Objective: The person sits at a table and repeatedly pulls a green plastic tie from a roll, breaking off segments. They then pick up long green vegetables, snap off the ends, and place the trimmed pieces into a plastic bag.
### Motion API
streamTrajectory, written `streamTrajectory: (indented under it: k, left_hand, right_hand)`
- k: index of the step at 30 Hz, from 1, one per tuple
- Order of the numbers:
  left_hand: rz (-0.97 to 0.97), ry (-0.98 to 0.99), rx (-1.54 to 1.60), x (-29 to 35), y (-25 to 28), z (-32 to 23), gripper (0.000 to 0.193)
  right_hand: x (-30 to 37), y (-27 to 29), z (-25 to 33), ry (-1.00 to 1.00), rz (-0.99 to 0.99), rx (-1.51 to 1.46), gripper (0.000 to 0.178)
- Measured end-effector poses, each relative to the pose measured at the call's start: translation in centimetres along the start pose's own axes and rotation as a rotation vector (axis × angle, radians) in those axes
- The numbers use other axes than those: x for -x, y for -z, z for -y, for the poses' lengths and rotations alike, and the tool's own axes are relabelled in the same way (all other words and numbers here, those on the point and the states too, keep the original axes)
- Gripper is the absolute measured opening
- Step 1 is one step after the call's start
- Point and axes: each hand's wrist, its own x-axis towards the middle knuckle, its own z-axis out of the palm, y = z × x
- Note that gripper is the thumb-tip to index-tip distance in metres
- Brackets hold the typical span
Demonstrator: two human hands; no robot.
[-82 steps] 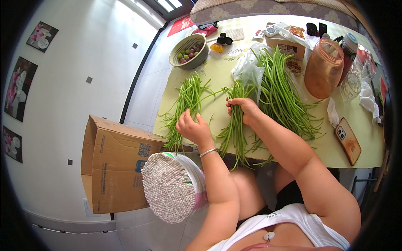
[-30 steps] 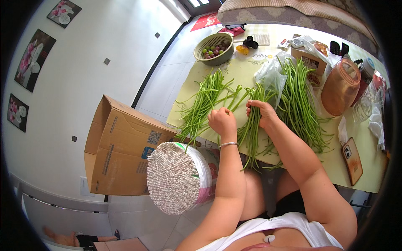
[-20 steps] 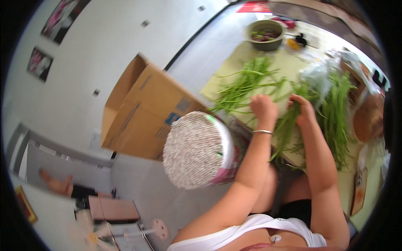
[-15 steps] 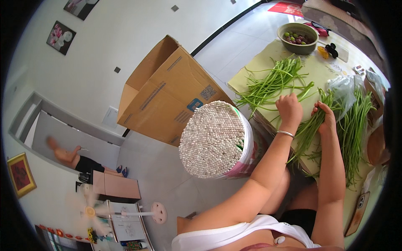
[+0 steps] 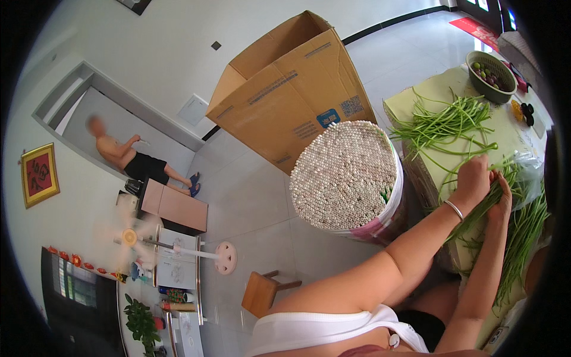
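Observation:
My left hand [image 5: 474, 180], with a silver bangle at the wrist, is closed in a fist around a green vegetable stalk over the pale green tabletop [image 5: 425, 89]. Right beside it, my right hand [image 5: 503, 197] curls around a bunch of long green stalks [image 5: 471, 225], whose lower ends hang between my forearms. The two hands nearly touch. Beyond my left hand lies a loose pile of cut-looking stalks [image 5: 446, 122]. More long stalks [image 5: 522, 238] lie to the right of my right arm, near a clear plastic bag [image 5: 526, 172].
A tall bundle of white-ended sticks [image 5: 345, 178] stands left of the table, before an open cardboard box [image 5: 297, 89]. A colander [image 5: 476, 58] of round fruit sits at the table's far end. Further left are a wooden stool [image 5: 259, 294], a fan [image 5: 226, 257] and another person [image 5: 122, 152].
The view has swung left, so the table sits further right. My hands have come closer together, the left now almost against the right at the bunch.

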Motion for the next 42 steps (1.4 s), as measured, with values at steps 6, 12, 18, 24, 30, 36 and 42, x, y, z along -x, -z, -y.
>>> streamTrajectory:
  k: [6, 12, 18, 24, 30, 36, 42]
  left_hand:
    - [0.119, 0.056, 0.077, 0.5, 1.5, 0.4, 0.012]
    - [0.117, -0.015, 0.164, 0.1, 0.3, 0.8, 0.022]
    - [0.292, 0.062, 0.254, -1.2, 1.5, 1.4, 0.026]
    - [0.307, 0.303, 0.425, -1.0, 2.5, 0.5, 0.014]
    - [0.47, 0.326, 0.4, -1.0, 3.2, 1.4, 0.013]
    - [0.45, 0.216, 0.282, -0.8, 3.2, 1.0, 0.017]
    - [0.077, -0.13, -0.279, -1.7, 2.3, 3.5, 0.029]
  right_hand:
    - [-1.2, 2.0, -0.2, -0.063, 0.054, 0.052, 0.027]
    - [1.3, -1.3, -0.3, 0.066, -0.174, 0.17, 0.018]
    - [3.9, -5.8, -1.0, -0.004, -0.206, 0.125, 0.019]
    - [4.7, -6.8, -1.0, 0.016, -0.092, 0.009, 0.032]
    - [6.0, -8.4, -0.7, 0.05, -0.087, -0.052, 0.035]
    - [5.4, -7.9, -1.1, 0.03, -0.143, -0.056, 0.036]
    - [5.4, -7.6, -1.0, 0.064, -0.098, 0.054, 0.023]
